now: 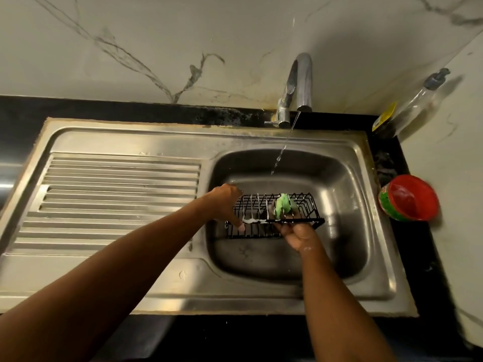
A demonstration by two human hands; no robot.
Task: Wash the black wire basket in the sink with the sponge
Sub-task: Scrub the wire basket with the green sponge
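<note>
Scrubbing a black wire basket (311, 220) inside the steel sink (339, 178), tap (300, 82) running.
The sink's basin lies right of its ribbed drainboard, and the basket sits within the basin with white suds along its near rail. The left hand (226, 202) grips the basket's left end, fingers curled over the far rim and thumb on the near one. The right hand (298, 235) clasps a green sponge (283, 205) against the wires inside. A thin stream (281, 152) falls toward the far side.
</note>
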